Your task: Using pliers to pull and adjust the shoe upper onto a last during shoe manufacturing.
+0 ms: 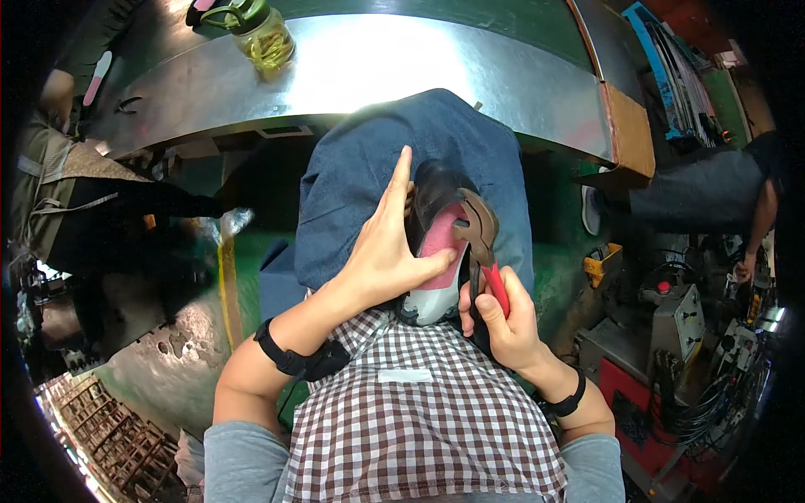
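Observation:
A half-made shoe (439, 233) lies bottom up on my lap, with a black toe, a pink bottom board and a white heel end. My left hand (387, 251) holds it along its left side. The thumb presses on the pink board while the fingers stretch toward the toe. In my right hand (511, 327) is a pair of lasting pliers (481, 226), its red handle showing between the fingers. The metal jaws reach over the right edge of the shoe near the toe. Whether the jaws pinch any material is too small to tell.
Ahead runs a shiny metal bench (537, 75) with a green-lidded jar (264, 42) on it. A pink-and-white piece (98, 77) lies farther left. People sit on both sides. A grey control box with a red button (677, 314) stands at right, and a wooden rack (105, 427) at lower left.

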`<act>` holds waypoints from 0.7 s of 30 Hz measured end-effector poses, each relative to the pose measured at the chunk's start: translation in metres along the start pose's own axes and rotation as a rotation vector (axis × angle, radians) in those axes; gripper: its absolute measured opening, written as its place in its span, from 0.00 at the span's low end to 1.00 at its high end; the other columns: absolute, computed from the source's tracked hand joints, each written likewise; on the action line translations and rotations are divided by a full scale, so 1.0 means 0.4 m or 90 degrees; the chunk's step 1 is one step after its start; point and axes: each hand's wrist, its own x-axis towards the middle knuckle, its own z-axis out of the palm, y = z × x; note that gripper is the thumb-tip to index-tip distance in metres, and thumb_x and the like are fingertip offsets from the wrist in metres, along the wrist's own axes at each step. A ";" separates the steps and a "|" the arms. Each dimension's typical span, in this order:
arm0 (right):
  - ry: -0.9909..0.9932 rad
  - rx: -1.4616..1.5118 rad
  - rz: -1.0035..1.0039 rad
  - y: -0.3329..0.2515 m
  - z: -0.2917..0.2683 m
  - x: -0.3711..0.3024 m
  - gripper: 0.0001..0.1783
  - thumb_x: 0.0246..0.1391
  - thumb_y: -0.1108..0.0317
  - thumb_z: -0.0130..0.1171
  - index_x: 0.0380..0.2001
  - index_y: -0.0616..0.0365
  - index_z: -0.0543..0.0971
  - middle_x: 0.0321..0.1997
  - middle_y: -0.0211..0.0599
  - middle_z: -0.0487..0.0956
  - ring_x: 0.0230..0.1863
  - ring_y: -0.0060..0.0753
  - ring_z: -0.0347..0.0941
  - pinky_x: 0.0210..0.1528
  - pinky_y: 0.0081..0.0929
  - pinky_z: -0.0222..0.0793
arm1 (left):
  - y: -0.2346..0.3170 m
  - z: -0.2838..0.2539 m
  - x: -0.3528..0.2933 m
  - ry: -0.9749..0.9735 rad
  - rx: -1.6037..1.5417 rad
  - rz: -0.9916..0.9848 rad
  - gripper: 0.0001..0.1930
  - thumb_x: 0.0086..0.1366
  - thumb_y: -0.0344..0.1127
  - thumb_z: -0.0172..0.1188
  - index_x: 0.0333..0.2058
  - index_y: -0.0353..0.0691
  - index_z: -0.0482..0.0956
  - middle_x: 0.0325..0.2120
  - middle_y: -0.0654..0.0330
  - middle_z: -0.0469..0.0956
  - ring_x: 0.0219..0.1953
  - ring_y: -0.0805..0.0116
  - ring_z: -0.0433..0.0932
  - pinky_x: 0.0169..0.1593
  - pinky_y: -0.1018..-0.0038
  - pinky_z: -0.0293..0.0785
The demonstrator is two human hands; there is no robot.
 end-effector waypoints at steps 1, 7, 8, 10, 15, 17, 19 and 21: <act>0.003 -0.024 -0.014 0.005 0.000 -0.001 0.16 0.69 0.59 0.49 0.37 0.64 0.69 0.28 0.35 0.76 0.24 0.20 0.72 0.27 0.20 0.69 | -0.001 0.000 -0.001 0.007 -0.004 0.014 0.61 0.49 0.31 0.71 0.72 0.36 0.33 0.53 0.45 0.70 0.55 0.57 0.75 0.61 0.66 0.69; 0.017 -0.073 -0.051 0.033 -0.003 0.000 0.15 0.69 0.61 0.50 0.37 0.65 0.69 0.24 0.34 0.76 0.24 0.22 0.73 0.27 0.21 0.69 | 0.009 -0.002 -0.010 0.024 0.011 0.012 0.60 0.48 0.31 0.72 0.72 0.36 0.37 0.53 0.44 0.69 0.56 0.56 0.74 0.61 0.64 0.70; 0.011 -0.105 -0.065 0.042 -0.006 -0.001 0.15 0.69 0.62 0.50 0.37 0.65 0.69 0.24 0.34 0.76 0.24 0.22 0.74 0.27 0.21 0.69 | 0.011 -0.002 -0.010 0.024 0.010 0.011 0.60 0.48 0.31 0.72 0.72 0.36 0.37 0.53 0.44 0.69 0.56 0.56 0.74 0.61 0.64 0.70; 0.020 -0.107 -0.073 0.053 -0.005 -0.003 0.15 0.68 0.62 0.51 0.37 0.66 0.69 0.24 0.35 0.76 0.24 0.23 0.74 0.27 0.21 0.69 | 0.014 -0.002 -0.011 0.026 0.024 0.015 0.60 0.48 0.32 0.72 0.72 0.37 0.38 0.54 0.43 0.68 0.56 0.53 0.74 0.62 0.63 0.69; 0.046 -0.128 -0.104 0.070 -0.002 -0.004 0.15 0.68 0.62 0.51 0.38 0.66 0.68 0.23 0.35 0.77 0.24 0.23 0.75 0.27 0.23 0.69 | 0.025 0.002 -0.015 0.032 0.024 0.013 0.60 0.47 0.33 0.72 0.72 0.37 0.38 0.55 0.41 0.67 0.58 0.51 0.73 0.63 0.62 0.68; 0.049 -0.118 -0.083 0.061 -0.003 -0.003 0.12 0.67 0.65 0.53 0.38 0.66 0.69 0.26 0.36 0.78 0.25 0.25 0.76 0.29 0.23 0.71 | 0.027 0.003 -0.018 0.035 0.029 0.015 0.60 0.47 0.33 0.72 0.72 0.37 0.39 0.55 0.41 0.67 0.58 0.51 0.73 0.63 0.62 0.68; 0.012 -0.100 -0.045 0.043 -0.031 0.005 0.11 0.66 0.67 0.54 0.38 0.67 0.70 0.29 0.37 0.79 0.27 0.26 0.77 0.31 0.24 0.72 | 0.024 0.001 -0.022 0.069 0.034 0.033 0.60 0.45 0.39 0.73 0.71 0.33 0.41 0.56 0.36 0.65 0.57 0.41 0.70 0.58 0.58 0.71; -0.053 -0.025 0.060 -0.002 -0.065 0.000 0.10 0.63 0.70 0.55 0.41 0.68 0.72 0.40 0.42 0.80 0.37 0.30 0.80 0.42 0.27 0.74 | 0.036 -0.002 -0.047 0.075 0.031 0.034 0.61 0.44 0.39 0.74 0.70 0.32 0.41 0.54 0.37 0.66 0.56 0.42 0.71 0.57 0.59 0.71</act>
